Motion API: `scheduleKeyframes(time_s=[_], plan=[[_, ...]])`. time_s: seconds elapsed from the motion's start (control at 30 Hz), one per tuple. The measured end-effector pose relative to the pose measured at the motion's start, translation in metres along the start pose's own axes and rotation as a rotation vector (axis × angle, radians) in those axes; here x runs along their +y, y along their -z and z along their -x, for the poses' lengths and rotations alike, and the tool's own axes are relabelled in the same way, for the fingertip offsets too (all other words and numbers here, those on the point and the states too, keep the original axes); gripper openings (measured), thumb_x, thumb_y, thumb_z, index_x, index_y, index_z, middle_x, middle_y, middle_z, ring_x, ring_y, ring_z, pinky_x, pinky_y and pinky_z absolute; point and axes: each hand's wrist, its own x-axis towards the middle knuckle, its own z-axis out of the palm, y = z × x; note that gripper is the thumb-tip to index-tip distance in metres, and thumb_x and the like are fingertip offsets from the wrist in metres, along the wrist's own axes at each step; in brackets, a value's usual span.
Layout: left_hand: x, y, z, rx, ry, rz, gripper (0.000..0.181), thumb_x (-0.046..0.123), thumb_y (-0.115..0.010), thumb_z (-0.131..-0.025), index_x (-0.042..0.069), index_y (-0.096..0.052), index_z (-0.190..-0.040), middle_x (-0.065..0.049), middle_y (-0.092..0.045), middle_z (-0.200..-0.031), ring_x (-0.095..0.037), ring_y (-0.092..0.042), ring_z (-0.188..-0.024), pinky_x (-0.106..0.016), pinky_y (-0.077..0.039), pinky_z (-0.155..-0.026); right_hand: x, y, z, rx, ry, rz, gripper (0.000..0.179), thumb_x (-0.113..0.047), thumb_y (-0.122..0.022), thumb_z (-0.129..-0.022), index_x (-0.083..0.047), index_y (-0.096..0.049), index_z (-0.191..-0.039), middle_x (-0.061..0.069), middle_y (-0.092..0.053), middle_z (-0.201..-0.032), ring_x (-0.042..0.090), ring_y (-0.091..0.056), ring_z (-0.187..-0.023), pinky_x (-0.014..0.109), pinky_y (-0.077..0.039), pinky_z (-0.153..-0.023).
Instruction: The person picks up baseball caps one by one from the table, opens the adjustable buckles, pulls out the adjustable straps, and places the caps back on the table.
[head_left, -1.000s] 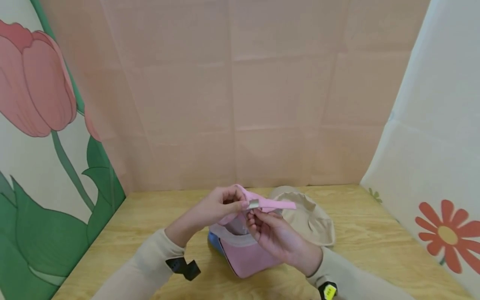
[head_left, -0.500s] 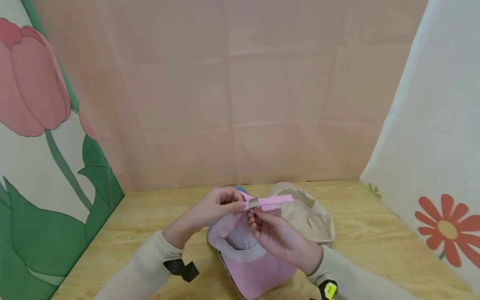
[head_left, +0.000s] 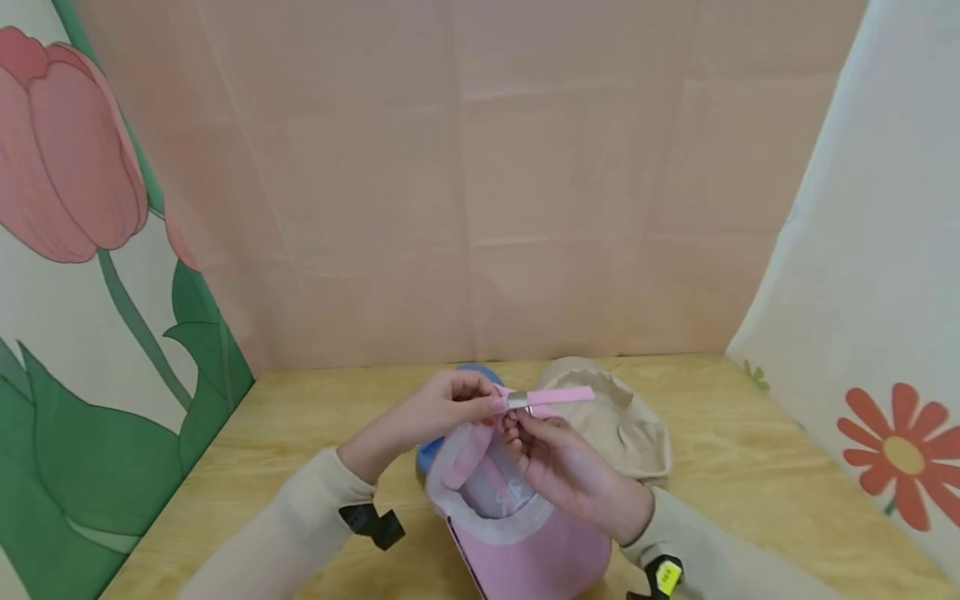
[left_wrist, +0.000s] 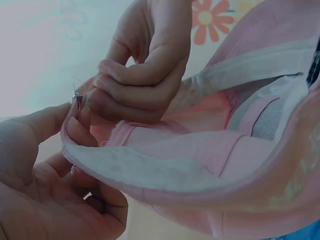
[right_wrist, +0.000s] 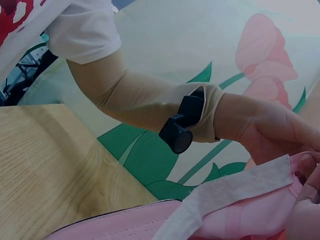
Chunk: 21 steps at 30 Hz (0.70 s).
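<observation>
A pink cap hangs between both hands with its pale inner band and inside showing. Across its back opening runs a pink strap, threaded through a silver metal buckle, its loose end sticking out to the right. My left hand pinches the strap just left of the buckle. From below, my right hand pinches at the buckle with thumb and fingertips, its other fingers curled. Seen from the left wrist, the buckle lies between the two hands' fingertips.
Behind the right hand a beige cap lies on the wooden table. Something blue, perhaps another cap, shows behind the pink one, partly hidden. Flower-printed sheets stand at the sides, and a plain pinkish sheet at the back.
The pink cap's brim has swung down and toward me, so more of its inside shows. Both hands keep their hold at the strap and buckle, shifted slightly right.
</observation>
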Motion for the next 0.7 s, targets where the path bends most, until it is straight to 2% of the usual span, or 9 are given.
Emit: scheduleKeyframes(time_s=[0.23,0.43,0.7], plan=[[0.0072,0.0043,-0.0014,0.04,0.005,0.018,0.019,0.013,-0.06,-0.096,-0.005,-0.065,-0.098,-0.006,-0.067,-0.086,-0.015,-0.064,-0.08,-0.029,-0.055,-0.078,-0.0041,-0.0076,-0.0076,0.006,-0.014,-0.023,0.031,-0.008,-0.039,-0.104,-0.005,-0.07,-0.107,0.003,-0.068,-0.101,0.008,-0.062,-0.093,0.015,-0.049,-0.082],[0.0092,0.0008,-0.0026,0.106,0.012,0.005,0.016,0.011,-0.062,-0.094,-0.005,-0.066,-0.095,-0.004,-0.065,-0.081,-0.014,-0.061,-0.075,-0.026,-0.053,-0.074,-0.0008,-0.0057,-0.0094,-0.002,-0.015,-0.053,0.03,-0.006,-0.04,-0.104,-0.004,-0.069,-0.107,0.004,-0.067,-0.102,0.008,-0.061,-0.093,0.015,-0.049,-0.082],[0.0107,-0.0035,-0.0029,0.157,-0.012,0.004,0.017,0.011,-0.064,-0.093,-0.006,-0.064,-0.09,0.005,-0.057,-0.073,-0.009,-0.048,-0.066,-0.019,-0.04,-0.06,0.0016,-0.0043,-0.0091,0.002,-0.005,-0.079,0.028,-0.004,-0.04,-0.103,-0.004,-0.068,-0.108,0.003,-0.067,-0.104,0.009,-0.06,-0.095,0.015,-0.048,-0.082]])
